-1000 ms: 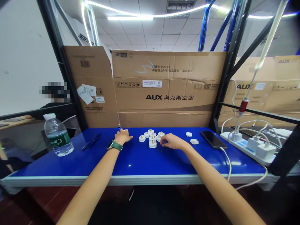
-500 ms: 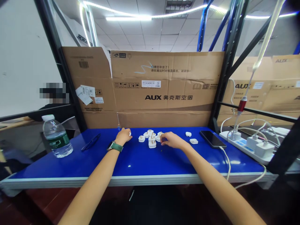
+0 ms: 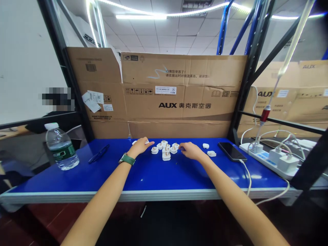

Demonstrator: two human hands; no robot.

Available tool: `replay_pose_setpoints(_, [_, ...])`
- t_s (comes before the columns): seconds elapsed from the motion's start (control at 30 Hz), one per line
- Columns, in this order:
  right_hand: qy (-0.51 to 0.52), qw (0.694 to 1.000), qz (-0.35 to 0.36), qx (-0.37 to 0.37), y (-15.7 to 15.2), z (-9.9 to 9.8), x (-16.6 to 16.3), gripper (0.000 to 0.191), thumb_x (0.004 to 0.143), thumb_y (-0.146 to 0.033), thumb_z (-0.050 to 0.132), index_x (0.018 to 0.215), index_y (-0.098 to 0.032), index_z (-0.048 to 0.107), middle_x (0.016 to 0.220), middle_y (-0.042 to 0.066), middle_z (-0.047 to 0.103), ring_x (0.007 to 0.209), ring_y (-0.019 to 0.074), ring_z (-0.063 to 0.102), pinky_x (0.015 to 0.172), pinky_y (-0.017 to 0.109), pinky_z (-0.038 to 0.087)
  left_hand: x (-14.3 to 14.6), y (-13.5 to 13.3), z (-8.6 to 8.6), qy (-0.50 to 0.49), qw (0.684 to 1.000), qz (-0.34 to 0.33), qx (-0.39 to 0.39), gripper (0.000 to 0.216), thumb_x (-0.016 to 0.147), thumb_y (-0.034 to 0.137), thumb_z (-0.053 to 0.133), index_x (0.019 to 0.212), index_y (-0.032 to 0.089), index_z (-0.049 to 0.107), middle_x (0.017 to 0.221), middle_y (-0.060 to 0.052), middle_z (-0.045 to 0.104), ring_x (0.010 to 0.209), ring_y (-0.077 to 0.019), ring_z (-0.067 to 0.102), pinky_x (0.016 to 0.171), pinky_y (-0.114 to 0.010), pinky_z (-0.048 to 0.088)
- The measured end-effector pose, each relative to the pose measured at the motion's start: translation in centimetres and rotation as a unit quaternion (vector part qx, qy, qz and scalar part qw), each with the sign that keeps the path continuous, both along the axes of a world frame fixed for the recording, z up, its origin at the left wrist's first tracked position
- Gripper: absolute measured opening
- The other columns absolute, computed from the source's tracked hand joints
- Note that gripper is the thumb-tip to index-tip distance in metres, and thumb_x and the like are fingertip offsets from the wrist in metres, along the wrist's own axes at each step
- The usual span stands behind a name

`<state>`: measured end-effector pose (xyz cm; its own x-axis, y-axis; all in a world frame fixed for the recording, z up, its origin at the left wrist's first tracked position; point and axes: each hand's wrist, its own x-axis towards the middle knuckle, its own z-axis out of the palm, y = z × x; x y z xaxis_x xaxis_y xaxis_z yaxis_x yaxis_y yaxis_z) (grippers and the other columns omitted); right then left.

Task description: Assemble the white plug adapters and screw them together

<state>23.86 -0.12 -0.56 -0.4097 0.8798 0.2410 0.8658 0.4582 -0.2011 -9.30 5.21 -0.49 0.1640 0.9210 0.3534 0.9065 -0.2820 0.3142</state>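
Several white three-pin plugs (image 3: 166, 156) stand in a cluster on the blue tabletop (image 3: 159, 177), brass pins pointing up. My left hand (image 3: 139, 147), with a green-strapped watch on its wrist, is closed around a small white plug (image 3: 147, 141) that shows between thumb and fingers. Just behind that hand a white piece (image 3: 134, 142) peeks out on the table, mostly hidden. My right hand (image 3: 189, 150) is beside the cluster's right edge, close to a plug (image 3: 173, 149). Its fingers are curled down and together; whatever is between the fingertips is hidden.
Two white pieces (image 3: 211, 153) lie right of my right hand, near a cabled phone (image 3: 232, 151). A power strip (image 3: 271, 160) with chargers stands farther right. Dark glasses (image 3: 99, 153) and a water bottle (image 3: 62, 148) are at left. Cardboard (image 3: 184, 95) walls the back; a person sits beyond the frame.
My left hand has moved right toward the cluster with the white plug, uncovering the white piece behind it. My right hand has drawn slightly right, away from the cluster.
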Motion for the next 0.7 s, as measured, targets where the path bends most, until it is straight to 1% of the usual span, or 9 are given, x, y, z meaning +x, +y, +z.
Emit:
replay_pose_setpoints(0.07, [-0.02, 1.0, -0.011, -0.011, 0.3, -0.1, 0.4, 0.026, 0.085, -0.015, 0.062, 0.108, -0.022, 0.073, 0.107, 0.009, 0.074, 0.1, 0.0236, 0.067, 0.078, 0.026, 0.044, 0.5, -0.1, 0.1, -0.009, 1.0, -0.025, 0.01, 0.046, 0.093, 0.062, 0.046, 0.09, 0.018, 0.06, 0.091, -0.009, 0.069, 0.086, -0.0244, 0.064, 0.073, -0.031, 0.043])
replay_pose_setpoints(0.23, [-0.025, 0.999, 0.006, -0.046, 0.9, -0.3, 1.1, 0.019, 0.078, -0.021, 0.075, 0.097, -0.023, 0.075, 0.099, 0.005, 0.075, 0.091, 0.0213, 0.068, 0.07, 0.025, 0.043, 2.0, -0.7, 0.2, -0.022, 0.991, -0.132, 0.02, 0.034, 0.088, 0.048, 0.056, 0.101, 0.017, 0.062, 0.104, -0.009, 0.066, 0.101, -0.0244, 0.062, 0.089, -0.034, 0.047])
replay_pose_setpoints(0.33, [-0.01, 0.999, 0.021, -0.048, 1.4, -0.4, 1.3, 0.017, 0.079, -0.024, 0.076, 0.096, -0.023, 0.075, 0.096, 0.004, 0.075, 0.089, 0.0203, 0.068, 0.072, 0.025, 0.044, 2.7, -1.5, 0.5, -0.025, 0.981, -0.195, 0.008, 0.035, 0.089, 0.042, 0.055, 0.111, 0.016, 0.059, 0.113, -0.011, 0.062, 0.106, -0.0242, 0.061, 0.094, -0.036, 0.047])
replay_pose_setpoints(0.4, [-0.003, 0.999, -0.003, -0.036, 1.8, -0.5, 1.6, 0.017, 0.082, -0.03, 0.073, 0.097, -0.023, 0.075, 0.098, 0.005, 0.075, 0.093, 0.0219, 0.068, 0.076, 0.026, 0.046, 3.2, -2.2, 0.8, -0.027, 0.972, -0.232, 0.018, 0.038, 0.09, 0.042, 0.056, 0.118, 0.017, 0.057, 0.12, -0.011, 0.059, 0.11, -0.0243, 0.059, 0.097, -0.037, 0.046])
replay_pose_setpoints(0.5, [0.009, 0.994, -0.106, -0.011, 2.6, -0.6, 2.7, 0.025, 0.09, -0.037, 0.064, 0.108, -0.021, 0.072, 0.11, 0.011, 0.073, 0.105, 0.0259, 0.066, 0.084, 0.031, 0.048, 3.8, -3.2, 1.3, -0.042, 0.963, -0.265, 0.026, 0.044, 0.087, 0.041, 0.063, 0.123, 0.019, 0.054, 0.125, -0.01, 0.058, 0.116, -0.025, 0.057, 0.1, -0.037, 0.045])
replay_pose_setpoints(0.57, [0.009, 0.981, -0.195, -0.008, 3.1, -0.6, 3.9, 0.033, 0.094, -0.037, 0.059, 0.12, -0.019, 0.068, 0.123, 0.017, 0.067, 0.112, 0.0282, 0.065, 0.088, 0.034, 0.049, 4.0, -3.5, 1.4, -0.055, 0.962, -0.267, 0.018, 0.048, 0.084, 0.039, 0.067, 0.124, 0.019, 0.052, 0.123, -0.009, 0.06, 0.11, -0.0243, 0.06, 0.095, -0.036, 0.048])
replay_pose_setpoints(0.6, [0.006, 0.967, -0.255, -0.019, 3.3, -0.6, 4.5, 0.038, 0.095, -0.038, 0.056, 0.125, -0.018, 0.066, 0.128, 0.02, 0.063, 0.113, 0.0295, 0.065, 0.088, 0.036, 0.05, 4.1, -3.6, 1.5, -0.062, 0.961, -0.268, 0.013, 0.049, 0.082, 0.039, 0.069, 0.124, 0.019, 0.052, 0.122, -0.009, 0.061, 0.106, -0.0235, 0.061, 0.091, -0.035, 0.049])
replay_pose_setpoints(0.63, [-0.002, 0.949, -0.311, -0.054, 3.5, -0.5, 5.2, 0.042, 0.095, -0.039, 0.055, 0.13, -0.017, 0.063, 0.133, 0.023, 0.059, 0.113, 0.0309, 0.065, 0.088, 0.038, 0.051, 4.2, -3.6, 1.5, -0.068, 0.96, -0.27, 0.007, 0.05, 0.08, 0.038, 0.071, 0.123, 0.019, 0.052, 0.12, -0.008, 0.062, 0.101, -0.0225, 0.062, 0.087, -0.034, 0.05])
replay_pose_setpoints(0.7, [-0.008, 0.93, -0.356, -0.085, 3.8, -0.4, 6.4, 0.045, 0.092, -0.035, 0.058, 0.129, -0.01, 0.064, 0.132, 0.031, 0.057, 0.109, 0.0359, 0.067, 0.083, 0.042, 0.053, 4.3, -3.5, 1.6, -0.076, 0.957, -0.28, 0.0, 0.05, 0.078, 0.039, 0.074, 0.12, 0.019, 0.054, 0.118, -0.008, 0.064, 0.093, -0.0208, 0.063, 0.08, -0.032, 0.051])
